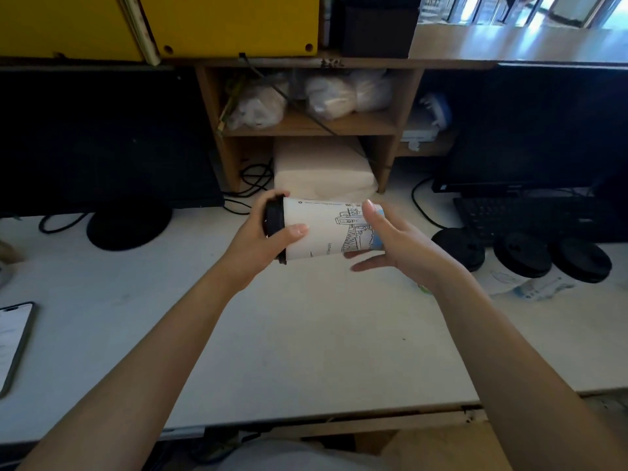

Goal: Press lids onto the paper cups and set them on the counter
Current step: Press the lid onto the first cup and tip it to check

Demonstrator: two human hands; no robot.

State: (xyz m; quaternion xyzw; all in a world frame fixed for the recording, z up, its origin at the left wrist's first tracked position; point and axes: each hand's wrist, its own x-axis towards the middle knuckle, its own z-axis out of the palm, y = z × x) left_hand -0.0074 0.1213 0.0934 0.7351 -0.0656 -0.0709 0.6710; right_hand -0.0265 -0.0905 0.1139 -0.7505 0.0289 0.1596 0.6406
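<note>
A white paper cup [323, 229] with a line drawing and a blue band lies sideways in the air above the white counter [289, 334]. A black lid [274, 222] sits on its left end. My left hand [261, 239] grips the lidded end, thumb over the cup wall. My right hand [394, 243] holds the cup's base end, fingers spread under it. At the right, three lidded cups [520, 263] stand on the counter beside one another.
A wooden shelf [306, 127] with plastic bags stands behind, a napkin stack [323, 171] below it. Dark monitors [102, 141] flank both sides, a keyboard [530, 215] at right. A phone [13, 338] lies at the left edge. Cables trail near the shelf.
</note>
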